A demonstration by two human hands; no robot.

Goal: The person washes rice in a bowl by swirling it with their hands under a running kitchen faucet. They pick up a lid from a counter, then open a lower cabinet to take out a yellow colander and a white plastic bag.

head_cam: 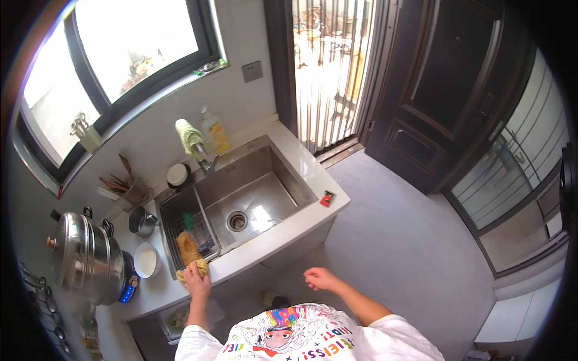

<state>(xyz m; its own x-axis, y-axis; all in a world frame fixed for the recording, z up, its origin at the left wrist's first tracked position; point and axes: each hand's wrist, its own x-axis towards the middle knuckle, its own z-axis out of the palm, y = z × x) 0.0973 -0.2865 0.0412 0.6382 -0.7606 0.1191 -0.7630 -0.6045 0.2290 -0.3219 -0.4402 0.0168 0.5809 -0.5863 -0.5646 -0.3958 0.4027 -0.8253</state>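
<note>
My left hand (196, 280) grips a yellow cloth (198, 268) at the front edge of the stainless-steel sink's left side. Just beyond it, a tan cloth or sponge (187, 248) lies in the wire basket (202, 215), along with a green item (188, 220) and something dark. My right hand (319, 278) hangs over the floor away from the counter, its fingers curled; nothing is visible in it. The large sink basin (257, 194) stands right of the basket, with a light green cloth (189, 136) draped on the faucet behind.
Left of the sink, a steel pot (142, 222) and a bowl of white contents (147, 260) stand near a large steamer (81, 257) on a lit cooker. A red packet (327, 199) lies at the counter's right corner. A pump bottle (216, 130) is behind the sink. An open container (176, 322) sits below the counter.
</note>
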